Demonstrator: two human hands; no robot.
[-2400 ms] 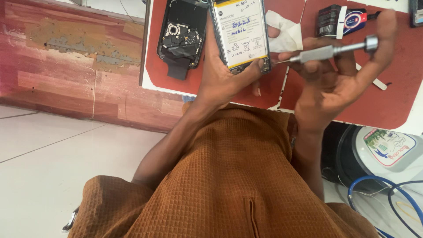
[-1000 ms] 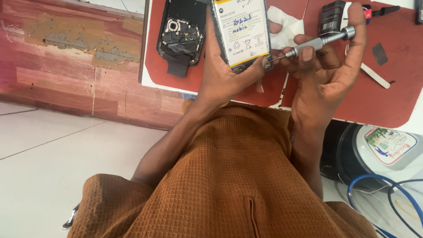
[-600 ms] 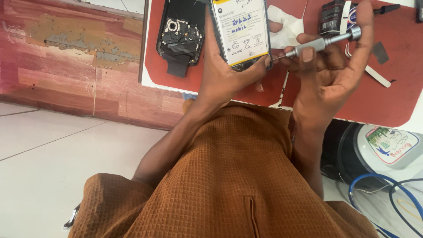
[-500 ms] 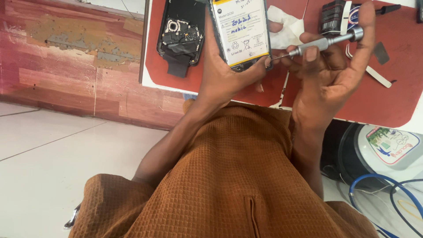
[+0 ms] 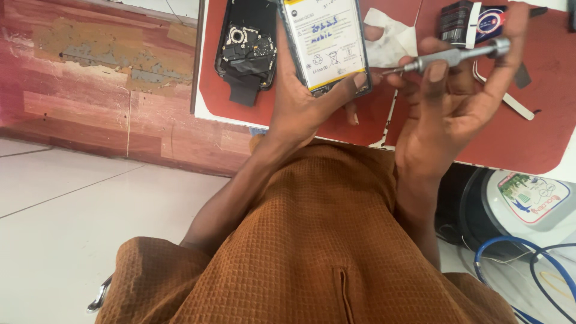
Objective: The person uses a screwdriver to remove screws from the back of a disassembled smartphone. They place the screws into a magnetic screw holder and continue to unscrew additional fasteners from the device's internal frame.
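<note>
My left hand [image 5: 306, 111] grips an opened phone [image 5: 327, 45] from below, its white battery with a yellow strip facing up. My right hand [image 5: 447, 102] holds a slim metal screwdriver [image 5: 450, 57] between thumb and fingers. The tool lies nearly level, and its tip points left at the phone's lower right corner. Both hands hover over a red work mat [image 5: 540, 138].
A detached black phone back [image 5: 247, 51] with exposed parts lies on the mat to the left. A white tissue [image 5: 393, 42], a small dark box [image 5: 474, 21] and a pale strip tool [image 5: 510, 102] lie nearby. Blue cable [image 5: 510, 252] and a round white container [image 5: 534, 201] sit lower right.
My right hand has shifted the screwdriver a little, keeping its tip at the phone's lower corner. My left hand still grips the phone in the same place.
</note>
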